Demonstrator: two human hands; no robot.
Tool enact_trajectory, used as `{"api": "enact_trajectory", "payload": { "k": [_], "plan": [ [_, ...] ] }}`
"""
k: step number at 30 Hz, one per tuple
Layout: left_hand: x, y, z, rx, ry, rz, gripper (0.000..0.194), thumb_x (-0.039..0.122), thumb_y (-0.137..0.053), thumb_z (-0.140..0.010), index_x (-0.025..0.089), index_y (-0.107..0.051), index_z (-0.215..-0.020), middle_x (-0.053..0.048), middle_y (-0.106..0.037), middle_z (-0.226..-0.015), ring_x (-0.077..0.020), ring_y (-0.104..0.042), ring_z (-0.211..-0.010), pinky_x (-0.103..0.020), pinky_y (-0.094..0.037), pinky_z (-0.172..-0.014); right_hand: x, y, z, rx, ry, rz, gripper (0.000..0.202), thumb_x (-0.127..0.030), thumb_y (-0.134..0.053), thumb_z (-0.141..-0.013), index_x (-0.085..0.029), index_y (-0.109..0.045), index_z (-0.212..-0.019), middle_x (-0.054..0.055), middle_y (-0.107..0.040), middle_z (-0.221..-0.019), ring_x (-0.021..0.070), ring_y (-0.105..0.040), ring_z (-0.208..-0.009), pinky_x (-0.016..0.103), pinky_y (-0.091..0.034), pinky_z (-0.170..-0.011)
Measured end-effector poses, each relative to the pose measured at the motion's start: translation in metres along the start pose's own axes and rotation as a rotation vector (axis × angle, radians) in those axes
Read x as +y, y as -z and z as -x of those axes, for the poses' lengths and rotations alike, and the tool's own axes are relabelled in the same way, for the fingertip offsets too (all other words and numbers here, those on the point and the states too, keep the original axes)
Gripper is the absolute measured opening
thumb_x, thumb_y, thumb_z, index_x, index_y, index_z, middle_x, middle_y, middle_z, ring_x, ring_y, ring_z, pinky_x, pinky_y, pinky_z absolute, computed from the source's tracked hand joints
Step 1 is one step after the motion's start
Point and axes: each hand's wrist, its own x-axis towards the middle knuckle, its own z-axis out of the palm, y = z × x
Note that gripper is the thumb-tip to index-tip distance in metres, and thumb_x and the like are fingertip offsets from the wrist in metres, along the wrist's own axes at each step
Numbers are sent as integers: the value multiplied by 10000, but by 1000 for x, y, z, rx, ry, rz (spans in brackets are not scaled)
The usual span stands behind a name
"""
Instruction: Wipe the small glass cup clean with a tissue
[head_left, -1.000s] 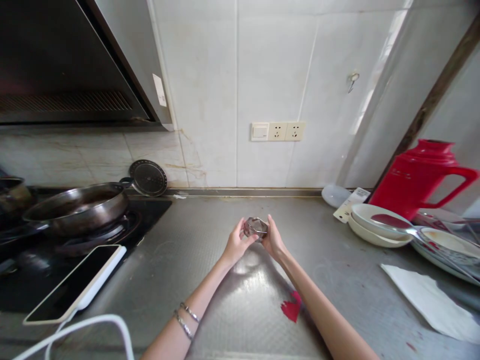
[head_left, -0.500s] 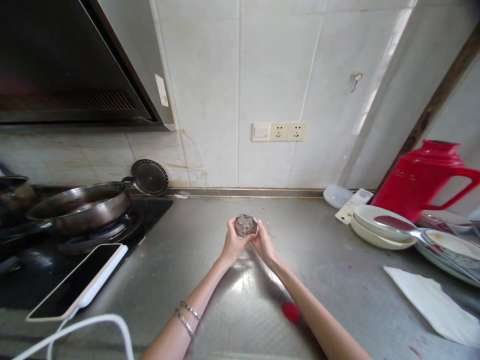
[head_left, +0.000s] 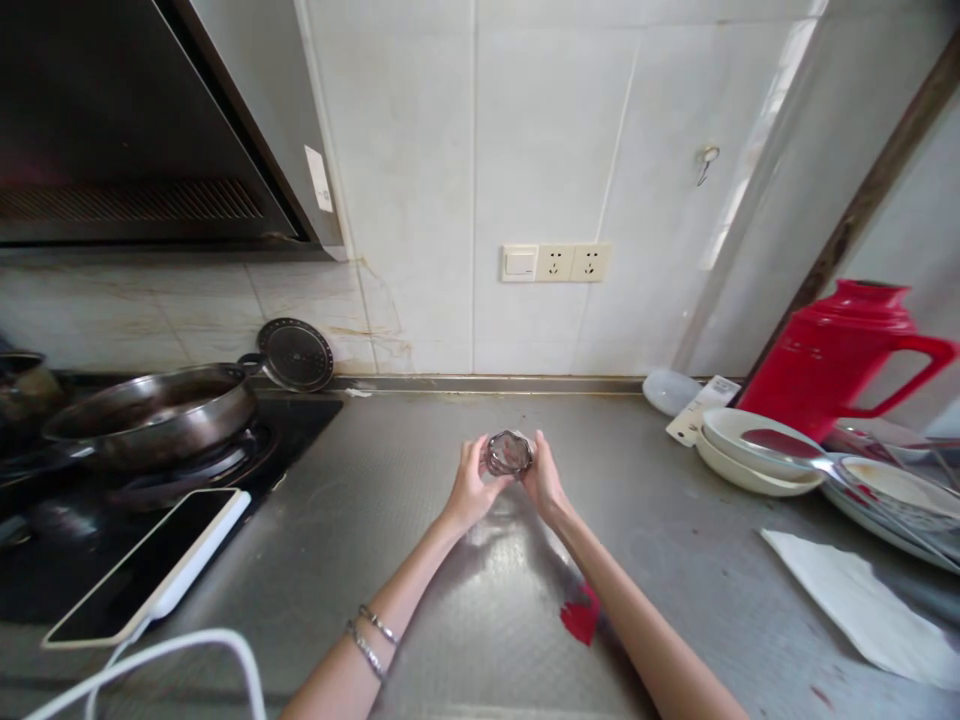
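Note:
A small, round, clear glass-like container point(head_left: 510, 453) is held between both hands above the steel counter point(head_left: 420, 620). My left hand point(head_left: 472, 490) closes on its left side, thumb along the near edge. On its right side, my right hand point(head_left: 545, 480) presses with its fingers together. The container's top faces the camera, and its contents are too small to make out. A red object point(head_left: 580, 615) lies on the counter beside my right forearm, partly hidden by it.
Left: a stove with a steel pan point(head_left: 154, 415), a phone point(head_left: 150, 565) with a white cable, and a black perforated disc point(head_left: 296, 355) against the wall. Right: a red thermos point(head_left: 836, 355), stacked bowls point(head_left: 757, 478), plates, a spoon, and a white paper point(head_left: 855, 600).
Both hands and the container have shifted slightly right. More of the red object shows beside my right forearm. The whole view has moved a little.

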Motion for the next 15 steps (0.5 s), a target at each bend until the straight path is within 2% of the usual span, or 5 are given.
{"api": "enact_trajectory", "payload": {
  "k": [3, 6, 9, 15],
  "plan": [
    [-7, 4, -3, -9, 12, -37, 833, 263, -843, -560, 199, -439, -1285, -103, -465, -1185, -263, -559, -1111, -445, -460, -984, 2, 3, -3, -4, -4, 18, 492, -642, -562, -736, -174, -702, -791, 51, -743, -760, 250, -672, -938, 338, -523, -823],
    [-7, 6, -2, -51, 3, -95, 798, 272, -861, -538, 175, -471, -1227, -117, -514, -1176, -273, -563, -1107, -450, -451, -979, 5, 3, -4, -36, 6, 70, 500, -640, -567, -739, -167, -713, -816, 50, -744, -773, 238, -679, -907, 323, -523, -809],
    [0, 5, 1, -48, 26, -121, 788, 271, -862, -527, 170, -433, -1180, -115, -582, -1139, -264, -596, -1055, -450, -457, -952, 7, 2, -3, -62, 10, 111, 499, -640, -560, -749, -172, -719, -823, 40, -742, -759, 231, -680, -886, 324, -522, -812],
    [4, 2, 1, 150, 22, -186, 788, 277, -853, -495, 197, -395, -1131, -95, -589, -1107, -256, -604, -1036, -421, -458, -927, 17, -10, 5, -86, -10, 48, 420, -572, -582, -775, -193, -711, -902, 22, -747, -837, 212, -659, -959, 321, -495, -875]
  ]
}}
